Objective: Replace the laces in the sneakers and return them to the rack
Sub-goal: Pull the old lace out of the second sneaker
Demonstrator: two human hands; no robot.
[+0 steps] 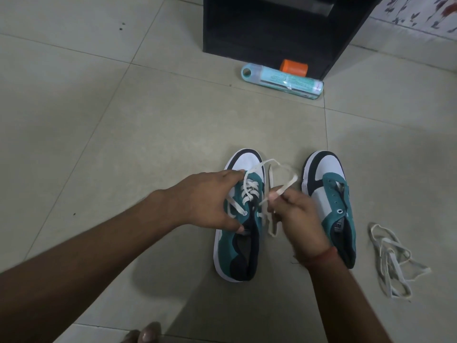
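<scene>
A: While lace is half-threaded, risk?
B: Item 1, left shoe: lower eyelets done, upper ones w/o lace. If pulled unevenly, ends mismatch; a twist could jam at an eyelet.
A: Hands?
B: L hand reaches in from 8 o'clock, fingers curled over the shoe's side, steadying it. R hand pinches lace end, fingers closed, wrist from 5 o'clock.
A: Rest?
B: Item 2, right shoe at 3 o'clock: unlaced. Spare lace further right. Rack at 12.
</scene>
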